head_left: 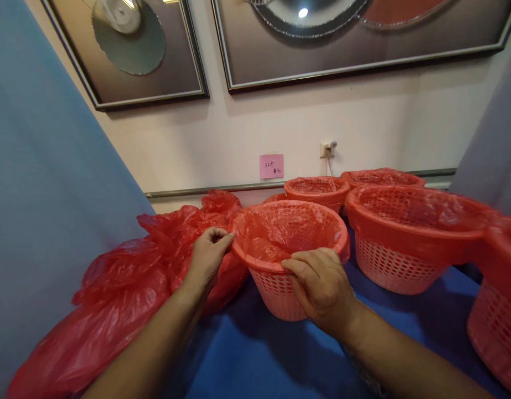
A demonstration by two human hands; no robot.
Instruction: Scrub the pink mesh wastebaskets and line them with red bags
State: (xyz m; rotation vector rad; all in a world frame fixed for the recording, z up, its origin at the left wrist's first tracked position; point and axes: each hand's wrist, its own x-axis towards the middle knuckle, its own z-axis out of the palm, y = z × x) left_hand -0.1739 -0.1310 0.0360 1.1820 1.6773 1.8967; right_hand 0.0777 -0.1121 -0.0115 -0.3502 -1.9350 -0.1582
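A pink plastic basket (278,296) with lattice walls stands in front of me, and a thin red plastic bag (275,233) lines it and folds over its rim. At the left side of the rim, my left hand (208,254) pinches the bag's edge between thumb and fingers. My right hand (321,282) is closed over the front rim, fingers on top and thumb below, gripping the bag where it wraps the rim. Inside, the bag lies loose and wrinkled.
Filled-out red plastic bags (126,299) are heaped on the left. More bag-lined baskets stand right and behind, including a large basket (398,263) and a smaller basket (317,188). Blue cloth (255,354) covers the table. A wall with a socket (328,150) rises behind.
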